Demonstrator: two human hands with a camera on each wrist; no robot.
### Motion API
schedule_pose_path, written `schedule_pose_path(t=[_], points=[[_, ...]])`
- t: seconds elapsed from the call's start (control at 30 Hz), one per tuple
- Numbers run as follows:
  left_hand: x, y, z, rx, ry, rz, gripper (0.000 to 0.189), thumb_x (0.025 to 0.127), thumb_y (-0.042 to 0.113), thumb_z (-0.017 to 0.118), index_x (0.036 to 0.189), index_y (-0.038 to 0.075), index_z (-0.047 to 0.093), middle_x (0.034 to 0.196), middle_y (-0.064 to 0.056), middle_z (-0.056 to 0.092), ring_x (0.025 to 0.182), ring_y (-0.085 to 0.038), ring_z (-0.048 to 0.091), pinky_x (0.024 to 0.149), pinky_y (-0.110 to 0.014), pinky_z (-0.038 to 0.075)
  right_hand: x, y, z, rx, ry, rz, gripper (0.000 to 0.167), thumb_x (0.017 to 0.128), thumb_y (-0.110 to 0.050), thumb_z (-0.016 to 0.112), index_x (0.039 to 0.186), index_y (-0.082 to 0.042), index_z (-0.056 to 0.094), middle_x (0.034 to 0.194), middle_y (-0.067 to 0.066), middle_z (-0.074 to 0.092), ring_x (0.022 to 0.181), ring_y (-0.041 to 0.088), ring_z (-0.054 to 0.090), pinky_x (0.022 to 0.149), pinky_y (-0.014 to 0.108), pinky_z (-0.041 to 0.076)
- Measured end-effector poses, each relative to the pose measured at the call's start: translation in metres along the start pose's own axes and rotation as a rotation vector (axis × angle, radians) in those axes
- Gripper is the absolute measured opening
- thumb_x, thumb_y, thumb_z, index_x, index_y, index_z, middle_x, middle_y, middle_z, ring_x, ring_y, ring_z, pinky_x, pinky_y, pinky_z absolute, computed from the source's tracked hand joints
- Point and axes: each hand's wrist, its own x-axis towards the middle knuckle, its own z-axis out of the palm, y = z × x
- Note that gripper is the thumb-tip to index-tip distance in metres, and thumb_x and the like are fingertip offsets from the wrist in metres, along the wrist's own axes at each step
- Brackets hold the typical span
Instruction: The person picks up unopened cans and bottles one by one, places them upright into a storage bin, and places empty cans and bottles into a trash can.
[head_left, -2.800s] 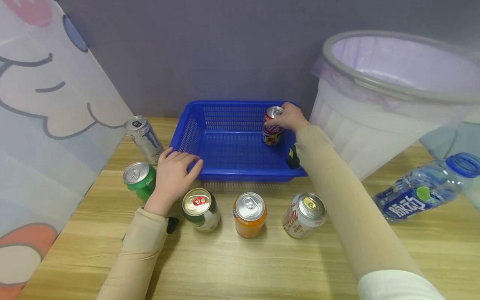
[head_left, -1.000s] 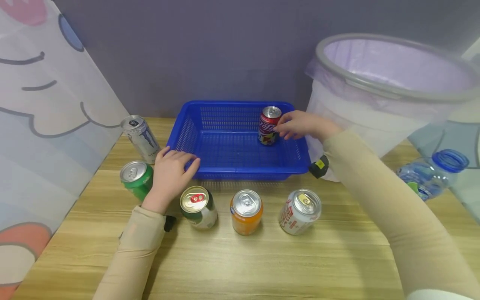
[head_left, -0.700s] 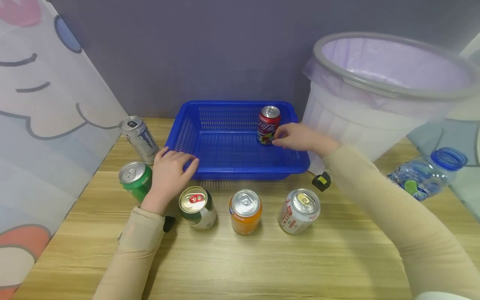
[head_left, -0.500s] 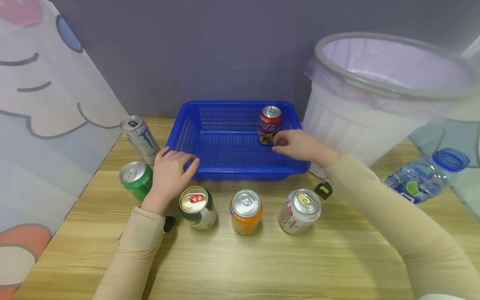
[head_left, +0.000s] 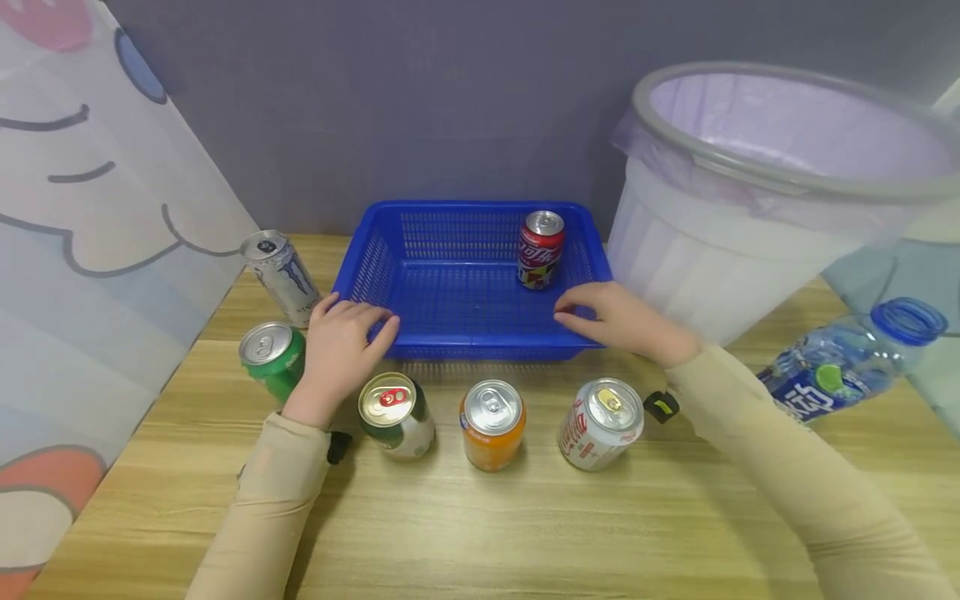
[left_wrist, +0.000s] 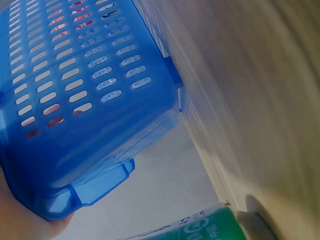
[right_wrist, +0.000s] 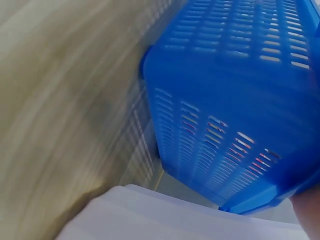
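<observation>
Standing at the right inside the blue plastic basket [head_left: 472,340] is a red and purple drink can [head_left: 539,250]. My left hand [head_left: 341,350] rests over the basket's left front corner, thumb spread apart from the fingers. Beside that hand stand a green can [head_left: 285,367] and a tall white can [head_left: 283,279]. My right hand [head_left: 618,317] is at the right front rim, fingers loosely bent with a gap to the thumb and nothing between them. In the right wrist view, part of the hand [right_wrist: 309,210] shows by the basket's rim.
In front of the basket a green and cream can [head_left: 397,421], an orange can [head_left: 492,429] and a white cola can [head_left: 596,429] stand in a row. A lined white bin [head_left: 690,242] is behind my right arm. A blue-labelled bottle [head_left: 840,367] leans at the right.
The right hand has let go of the red and purple can, which stays standing in the basket, and has moved down and right to the front rim. The left hand stays put.
</observation>
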Motion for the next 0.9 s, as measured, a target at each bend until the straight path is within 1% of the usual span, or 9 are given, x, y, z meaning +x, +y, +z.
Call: schedule_pose_path(t=[0.13,0.37,0.5,0.6,0.7,0.77,0.83,0.9], points=[[-0.001,-0.001,0.001,0.001,0.005,0.000,0.036,0.092,0.035,0.052,0.093,0.004,0.071,0.094,-0.012,0.072,0.094,-0.033,0.062,0.105,-0.052,0.031,-0.005,-0.001,0.003,-0.005,0.042,-0.009,0.010,0.089,-0.012,0.063,0.092,-0.005,0.070,0.088,0.004,0.071,0.083,0.020,0.065,0.077,0.039,0.052],[0.000,-0.001,0.002,0.000,0.006,0.009,0.037,0.092,0.035,0.051,0.093,0.004,0.071,0.094,-0.012,0.072,0.094,-0.033,0.062,0.106,-0.051,0.030,-0.014,-0.002,0.007,0.009,0.095,0.018,0.010,0.087,-0.010,0.065,0.092,-0.004,0.070,0.090,0.007,0.071,0.088,0.025,0.064,0.083,0.042,0.050],[0.001,-0.001,0.002,0.001,0.010,0.015,0.036,0.092,0.035,0.051,0.092,0.005,0.072,0.093,-0.012,0.072,0.093,-0.032,0.063,0.106,-0.051,0.031,-0.020,0.000,0.009,0.018,0.152,-0.007,0.008,0.083,-0.005,0.066,0.090,-0.003,0.070,0.089,0.008,0.071,0.086,0.026,0.064,0.081,0.043,0.049],[0.002,0.000,0.002,0.000,0.010,0.015,0.036,0.092,0.035,0.052,0.092,0.005,0.072,0.093,-0.012,0.072,0.093,-0.032,0.063,0.106,-0.051,0.031,-0.024,0.002,0.012,0.027,0.213,-0.043,0.007,0.081,-0.002,0.067,0.087,-0.003,0.070,0.085,0.008,0.070,0.083,0.025,0.063,0.079,0.041,0.048],[0.002,0.000,0.002,-0.001,0.007,0.011,0.036,0.092,0.035,0.051,0.092,0.005,0.072,0.092,-0.011,0.072,0.093,-0.032,0.062,0.106,-0.051,0.030,-0.030,0.005,0.016,0.061,0.274,-0.077,0.007,0.079,0.001,0.067,0.085,-0.002,0.069,0.082,0.008,0.070,0.084,0.029,0.063,0.086,0.044,0.046],[0.002,0.000,0.002,-0.001,0.007,0.009,0.037,0.092,0.036,0.051,0.092,0.005,0.072,0.092,-0.011,0.072,0.093,-0.032,0.062,0.106,-0.050,0.030,-0.034,0.007,0.018,0.086,0.309,-0.101,0.004,0.079,0.001,0.066,0.083,0.000,0.069,0.080,0.009,0.069,0.086,0.032,0.063,0.093,0.043,0.043],[0.001,-0.001,0.002,0.000,0.009,0.008,0.036,0.092,0.035,0.052,0.092,0.005,0.072,0.092,-0.011,0.072,0.093,-0.032,0.062,0.106,-0.051,0.030,-0.036,0.008,0.019,0.112,0.334,-0.130,0.003,0.080,0.002,0.066,0.082,0.001,0.068,0.079,0.010,0.069,0.086,0.034,0.064,0.102,0.040,0.040],[0.001,-0.001,0.002,0.002,0.010,0.006,0.036,0.092,0.035,0.052,0.092,0.005,0.072,0.092,-0.011,0.072,0.093,-0.032,0.062,0.106,-0.051,0.030,-0.038,0.008,0.021,0.125,0.353,-0.158,0.003,0.081,0.001,0.065,0.082,0.003,0.067,0.079,0.011,0.069,0.084,0.034,0.064,0.106,0.033,0.038]])
